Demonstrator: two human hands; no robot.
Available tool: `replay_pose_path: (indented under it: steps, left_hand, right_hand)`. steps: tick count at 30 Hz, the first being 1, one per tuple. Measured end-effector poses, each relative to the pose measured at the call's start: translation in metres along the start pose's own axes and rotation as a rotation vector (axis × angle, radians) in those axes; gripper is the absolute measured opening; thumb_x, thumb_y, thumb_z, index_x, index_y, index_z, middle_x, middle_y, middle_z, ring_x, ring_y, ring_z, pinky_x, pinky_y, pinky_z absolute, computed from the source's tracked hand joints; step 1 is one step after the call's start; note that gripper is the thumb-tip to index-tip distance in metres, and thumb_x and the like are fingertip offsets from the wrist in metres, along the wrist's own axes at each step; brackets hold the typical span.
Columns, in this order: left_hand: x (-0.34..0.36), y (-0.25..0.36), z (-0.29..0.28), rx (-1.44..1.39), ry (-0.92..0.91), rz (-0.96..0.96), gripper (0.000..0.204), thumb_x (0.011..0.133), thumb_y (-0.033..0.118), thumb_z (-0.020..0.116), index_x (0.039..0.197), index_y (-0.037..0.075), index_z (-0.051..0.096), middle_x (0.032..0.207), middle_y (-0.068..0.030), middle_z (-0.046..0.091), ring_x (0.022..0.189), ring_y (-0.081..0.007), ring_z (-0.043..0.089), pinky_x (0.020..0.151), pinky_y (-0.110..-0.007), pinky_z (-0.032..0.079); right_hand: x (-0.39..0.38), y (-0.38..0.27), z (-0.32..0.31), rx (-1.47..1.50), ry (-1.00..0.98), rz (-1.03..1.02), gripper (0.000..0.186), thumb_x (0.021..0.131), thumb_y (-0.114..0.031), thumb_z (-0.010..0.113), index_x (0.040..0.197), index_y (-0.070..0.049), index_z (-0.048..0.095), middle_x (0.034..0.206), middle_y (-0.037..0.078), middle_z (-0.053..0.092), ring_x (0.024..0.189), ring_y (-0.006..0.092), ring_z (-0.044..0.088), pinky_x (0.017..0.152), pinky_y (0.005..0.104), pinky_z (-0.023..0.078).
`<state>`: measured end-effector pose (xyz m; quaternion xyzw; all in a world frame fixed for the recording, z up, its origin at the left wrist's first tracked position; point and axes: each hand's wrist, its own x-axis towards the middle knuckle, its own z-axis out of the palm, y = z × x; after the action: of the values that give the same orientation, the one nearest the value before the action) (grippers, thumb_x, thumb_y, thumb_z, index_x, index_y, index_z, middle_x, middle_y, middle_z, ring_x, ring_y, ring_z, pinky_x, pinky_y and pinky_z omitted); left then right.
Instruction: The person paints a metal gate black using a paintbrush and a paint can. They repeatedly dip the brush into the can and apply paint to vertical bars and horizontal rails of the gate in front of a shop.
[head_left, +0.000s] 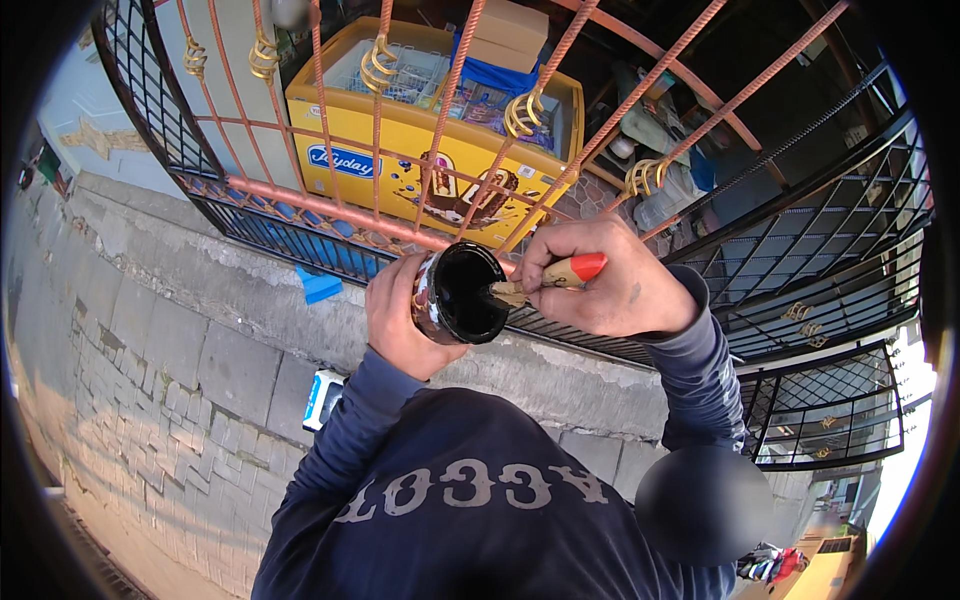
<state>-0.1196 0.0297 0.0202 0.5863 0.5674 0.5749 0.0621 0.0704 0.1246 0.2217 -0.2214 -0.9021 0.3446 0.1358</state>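
Note:
My left hand [395,310] grips a round can [470,285] of glossy black paint, its open top tilted toward me. My right hand [610,285] pinches a paintbrush [565,270] with a wooden handle and red tip; the brush reaches into the can's mouth at its right rim, its bristles partly hidden there. Just beyond both hands stands a metal gate [335,220] with copper-coloured bars and gold twisted ornaments [525,115].
Behind the bars sits a yellow chest freezer [330,130]. Black gate panels [820,260] extend right. A concrete step [250,270] holds a blue scrap [318,285]; a white-and-blue object [325,395] lies on the paving [150,370]. A distant person [785,565] is at lower right.

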Motion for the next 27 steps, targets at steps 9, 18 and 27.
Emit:
replay_pose_path:
  steps: [9, 18, 27]
  left_hand:
    - [0.01, -0.005, 0.015, -0.03, -0.091, 0.02, 0.106, 0.05, 0.029, 0.1, 0.14, -0.002, 0.052, 0.132, -0.021, 0.06, 0.122, -0.0407, 0.057, 0.106, -0.051, 0.044]
    - [0.021, -0.009, 0.035, -0.115, -0.178, 0.053, 0.111, 0.049, 0.024, 0.102, 0.143, -0.001, 0.049, 0.132, -0.0204, 0.062, 0.121, -0.0359, 0.063, 0.106, -0.046, 0.049]
    - [0.021, -0.006, 0.042, -0.103, -0.186, 0.058, 0.11, 0.05, 0.032, 0.102, 0.141, -0.001, 0.051, 0.132, -0.0208, 0.061, 0.122, -0.0406, 0.059, 0.105, -0.05, 0.046]
  right_hand:
    - [-0.013, 0.014, -0.002, -0.046, 0.148, 0.084, 0.011, 0.074, -0.007, 0.074, 0.082, 0.001, 0.071, 0.076, 0.015, 0.071, 0.073, 0.0281, 0.072, 0.071, 0.0367, 0.056]
    - [-0.025, 0.022, -0.004, -0.059, 0.2, 0.164, 0.012, 0.074, -0.009, 0.074, 0.081, 0.001, 0.071, 0.076, 0.017, 0.071, 0.073, 0.0334, 0.072, 0.071, 0.0378, 0.057]
    - [-0.032, 0.023, -0.011, -0.044, 0.084, 0.048, 0.009, 0.073, 0.001, 0.071, 0.082, 0.001, 0.072, 0.081, 0.013, 0.073, 0.079, 0.031, 0.073, 0.073, 0.0388, 0.057]
